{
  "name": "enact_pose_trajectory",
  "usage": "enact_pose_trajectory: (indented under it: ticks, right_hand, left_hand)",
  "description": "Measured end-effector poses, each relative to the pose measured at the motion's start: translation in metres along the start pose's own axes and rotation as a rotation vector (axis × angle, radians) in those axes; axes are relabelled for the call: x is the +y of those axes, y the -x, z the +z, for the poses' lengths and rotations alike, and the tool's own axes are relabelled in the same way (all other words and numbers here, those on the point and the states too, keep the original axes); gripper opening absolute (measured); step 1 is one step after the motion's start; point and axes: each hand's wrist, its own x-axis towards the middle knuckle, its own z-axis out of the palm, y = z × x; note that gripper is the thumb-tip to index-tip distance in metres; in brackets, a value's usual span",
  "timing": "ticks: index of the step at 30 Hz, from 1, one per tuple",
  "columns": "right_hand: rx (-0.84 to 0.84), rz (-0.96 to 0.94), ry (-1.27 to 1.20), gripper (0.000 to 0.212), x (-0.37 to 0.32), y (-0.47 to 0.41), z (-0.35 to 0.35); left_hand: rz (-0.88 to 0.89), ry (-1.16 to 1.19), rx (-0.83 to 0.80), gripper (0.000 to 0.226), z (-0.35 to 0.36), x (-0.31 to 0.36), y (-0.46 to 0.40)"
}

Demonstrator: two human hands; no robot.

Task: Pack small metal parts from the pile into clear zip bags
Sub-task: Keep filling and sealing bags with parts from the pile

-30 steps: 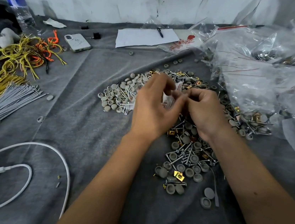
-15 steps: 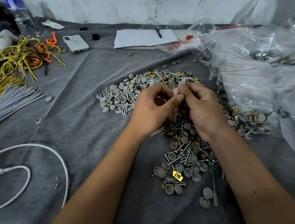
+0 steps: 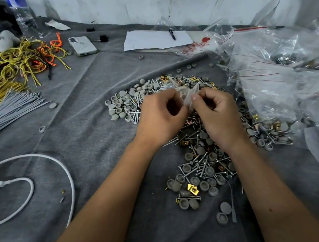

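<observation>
Small clear zip bag (image 3: 187, 96): contents indistinct; pinched by left hand (image 3: 160, 117) and right hand (image 3: 218, 116) above parts pile (image 3: 201, 166).

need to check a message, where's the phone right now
In the head view the phone lies far left on the grey cloth, between the yellow and orange wires and the white paper.

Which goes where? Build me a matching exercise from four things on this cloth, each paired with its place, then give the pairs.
Things:
1. phone
2. pen
3. white cable
4. zip bag

Places:
A. near left, looped on the cloth
B. between the two hands
C. on the paper
D. far left, by the yellow wires

Pairs: 1-D, 2-C, 3-A, 4-B
</observation>
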Motion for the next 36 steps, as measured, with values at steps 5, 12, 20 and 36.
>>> enact_pose_trajectory:
  ticks: [5, 12, 20, 36]
  right_hand:
    - [0.153, -0.121, 0.353, 0.024, 0.003, 0.0, -0.001]
    - [-0.05, -0.161, 0.34, 0.014, 0.002, 0.002, 0.002]
    - [-0.585, -0.144, 0.552, 0.043, -0.003, 0.003, 0.001]
    - [-0.079, -0.144, 0.319, 0.005, 0.003, 0.0, -0.004]
  left_hand:
    - [0.017, 0.031, 0.294, 0.015, -0.016, 0.004, -0.005]
    - [0.185, -0.13, 0.471, 0.02, -0.029, 0.018, -0.003]
    - [-0.013, -0.41, 0.294, 0.018, -0.036, 0.012, -0.004]
    - [-0.228, -0.148, 0.099, 0.017, -0.017, -0.008, -0.006]
